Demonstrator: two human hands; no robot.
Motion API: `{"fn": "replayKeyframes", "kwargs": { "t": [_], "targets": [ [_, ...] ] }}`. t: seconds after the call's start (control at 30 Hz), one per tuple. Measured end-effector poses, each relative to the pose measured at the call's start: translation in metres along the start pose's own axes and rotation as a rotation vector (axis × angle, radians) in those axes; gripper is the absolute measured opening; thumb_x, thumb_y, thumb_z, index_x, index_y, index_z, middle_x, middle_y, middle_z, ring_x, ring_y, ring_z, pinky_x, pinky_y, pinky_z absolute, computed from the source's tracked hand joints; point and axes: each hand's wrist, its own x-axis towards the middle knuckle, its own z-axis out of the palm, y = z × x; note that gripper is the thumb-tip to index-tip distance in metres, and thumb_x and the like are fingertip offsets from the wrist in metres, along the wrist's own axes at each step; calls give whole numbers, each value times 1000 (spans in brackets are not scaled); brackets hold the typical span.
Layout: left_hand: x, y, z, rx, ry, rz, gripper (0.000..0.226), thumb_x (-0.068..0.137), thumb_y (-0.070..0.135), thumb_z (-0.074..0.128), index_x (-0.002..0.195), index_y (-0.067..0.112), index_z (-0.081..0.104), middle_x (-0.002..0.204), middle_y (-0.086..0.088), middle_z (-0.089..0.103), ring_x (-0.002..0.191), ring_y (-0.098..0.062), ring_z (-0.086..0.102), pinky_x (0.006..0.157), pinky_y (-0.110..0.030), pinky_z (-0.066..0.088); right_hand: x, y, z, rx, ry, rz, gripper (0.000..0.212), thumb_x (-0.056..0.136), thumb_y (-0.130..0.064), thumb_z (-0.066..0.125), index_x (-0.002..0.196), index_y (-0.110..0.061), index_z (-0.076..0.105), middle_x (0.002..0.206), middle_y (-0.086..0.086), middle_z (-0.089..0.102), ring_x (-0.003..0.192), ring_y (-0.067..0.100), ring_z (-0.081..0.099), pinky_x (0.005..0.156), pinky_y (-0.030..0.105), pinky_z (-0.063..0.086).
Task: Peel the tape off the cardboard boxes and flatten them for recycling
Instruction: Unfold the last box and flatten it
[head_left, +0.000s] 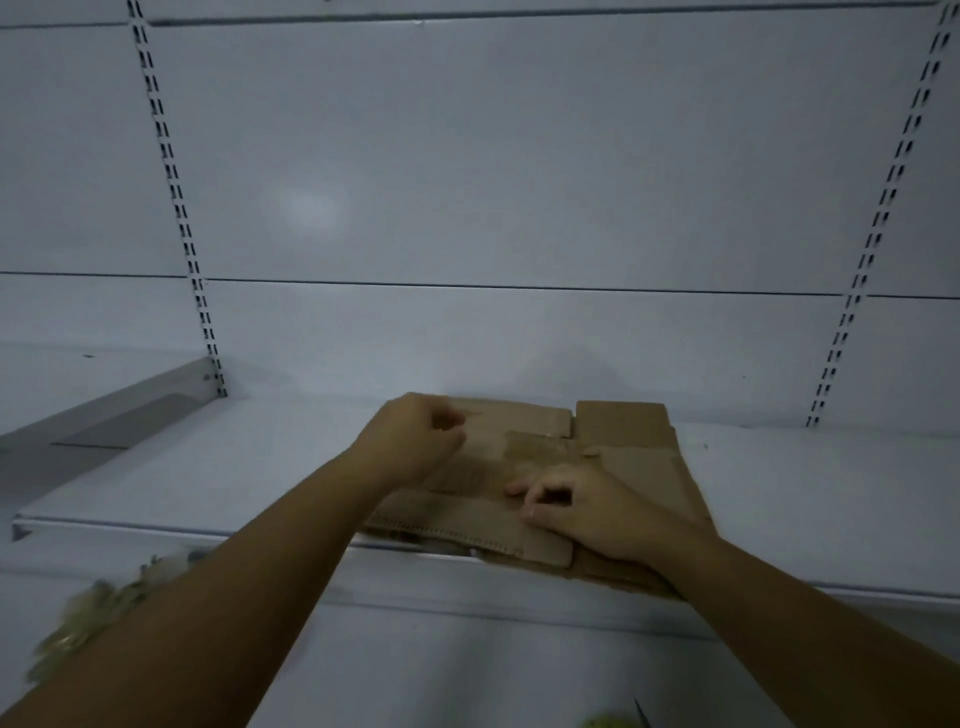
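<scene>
The flattened cardboard box (621, 422) lies on the white shelf (810, 493), overhanging its front edge. The left hand (415, 441) hovers curled over the box's far left corner. The right hand (587, 514) rests curled on its middle; whether either pinches tape, I cannot tell.

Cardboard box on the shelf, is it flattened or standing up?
Flattened: the cardboard box lies flat on the shelf, flaps spread out.

cardboard (483, 519) centre frame: brown paperboard, matt, roughish, corrugated fluting showing along the near cut edge; strip (535, 448) on it darker and smoother, material unclear. shelf (260, 467) and back panel (519, 156): white painted-metal look, smooth, low sheen, soft glare patch left of centre. uprights (171, 171): slotted metal, white. bracket (130, 405) at left: bare grey metal, satin
</scene>
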Motion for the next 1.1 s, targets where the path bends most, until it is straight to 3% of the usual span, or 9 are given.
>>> {"fn": "replayKeyframes", "kwargs": {
  "t": [0.1,0.2,0.3,0.4,0.47,0.57,0.8,0.97,1.1],
  "targets": [
    [1,-31,27,330,-323,-78,51,98,49,32,142,24,35,154,-1,27,139,-26,27,112,-46,23,-1,3,4,-135,83,-18,4,84,-27,68,87,-28,65,123,-12,59,114,-3,51,99,23,42],
    [1,-50,42,320,-337,-117,64,95,59,24,151,32,9,160,1,3,145,-26,10,115,-47,16,-2,3,4,-262,102,-44,16,87,-38,60,101,-30,62,125,-11,57,114,3,49,98,28,42],
    [1,-49,43,262,-269,-189,68,92,63,30,150,31,14,159,-9,6,145,-28,12,114,-44,19,-4,1,6,-376,184,-46,19,91,-38,54,99,-23,62,121,-11,55,108,6,49,94,30,43],
    [-1,-50,44,210,-140,-259,75,85,69,39,143,21,32,145,-13,39,131,-32,37,105,-43,35,-5,15,1,-530,572,-4,52,96,-42,26,90,-8,66,100,7,64,84,19,59,81,41,54],
    [0,-52,44,163,-75,-262,74,81,68,46,135,18,39,130,-9,54,118,-29,47,96,-40,43,-10,24,-12,-562,440,332,78,90,-57,11,132,-1,47,134,22,49,122,35,47,111,49,31],
    [-1,-56,44,91,-24,-251,76,78,67,53,134,18,40,124,-5,58,111,-26,53,90,-37,46,-26,38,-28,-650,156,898,84,90,-67,22,151,-14,5,158,14,10,145,34,4,115,49,-2],
    [-2,-56,42,29,-43,-257,85,73,67,60,140,21,34,126,-7,58,110,-29,56,91,-39,47,-42,35,-17,-336,540,713,70,89,-56,48,142,-16,28,133,9,47,118,25,46,97,32,39],
    [0,-48,13,-879,-153,-421,87,71,27,78,145,21,32,132,-20,51,102,-36,58,86,-43,49,-72,16,-38,-29,693,678,76,84,-30,64,145,-16,21,127,11,52,107,25,55,87,32,48],
    [-5,-22,22,-925,-269,-447,76,72,9,75,140,8,41,123,-25,58,103,-41,59,94,-53,47,-123,7,-80,353,863,705,85,81,-24,70,148,-11,20,142,14,41,119,29,49,90,32,46]
  ]
}}
